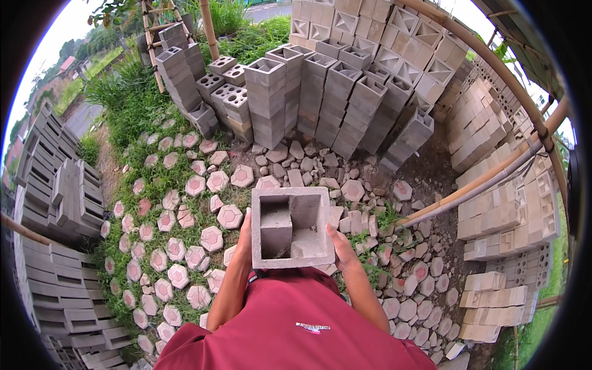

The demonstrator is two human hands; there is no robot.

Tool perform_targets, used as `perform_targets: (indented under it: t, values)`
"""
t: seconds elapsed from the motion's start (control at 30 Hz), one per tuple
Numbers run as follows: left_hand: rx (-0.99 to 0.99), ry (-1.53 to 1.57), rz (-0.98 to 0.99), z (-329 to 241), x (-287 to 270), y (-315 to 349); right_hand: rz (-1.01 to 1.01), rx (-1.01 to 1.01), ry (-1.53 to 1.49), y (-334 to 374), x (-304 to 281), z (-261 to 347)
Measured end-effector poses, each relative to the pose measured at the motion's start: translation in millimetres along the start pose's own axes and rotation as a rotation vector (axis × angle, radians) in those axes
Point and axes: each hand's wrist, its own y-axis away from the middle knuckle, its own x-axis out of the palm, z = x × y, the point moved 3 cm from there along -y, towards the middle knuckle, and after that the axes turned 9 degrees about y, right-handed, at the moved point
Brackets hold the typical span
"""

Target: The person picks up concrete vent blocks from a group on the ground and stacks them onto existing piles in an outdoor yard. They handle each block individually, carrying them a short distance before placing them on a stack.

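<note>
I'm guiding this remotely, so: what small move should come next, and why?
Perhaps check the footing before stepping: the left hand and right hand hold the hollow block by opposite sides, and rubble lies ahead, before the block stacks.

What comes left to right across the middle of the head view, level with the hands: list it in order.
Stacked grey blocks → hexagonal pavers among grass → left hand → hollow grey block → right hand → stacked beige blocks.
</note>
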Motion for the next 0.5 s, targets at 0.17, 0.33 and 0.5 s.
perform_targets:
  t: [0.17,0.33,0.5]
  values:
    - [-0.124,0.011,-0.026,-5.0,14.9,-75.9,-0.113,-0.021,0.028,-34.5,-28.0,19.2]
    - [-0.197,-0.047,0.043,-18.5,21.1,-178.4,-0.175,0.028,0.05,-86.8,-44.9,56.8]
    - [-0.323,-0.082,0.129,-41.9,30.2,-290.4,-0.219,0.008,0.168,-163.0,-66.6,91.7]
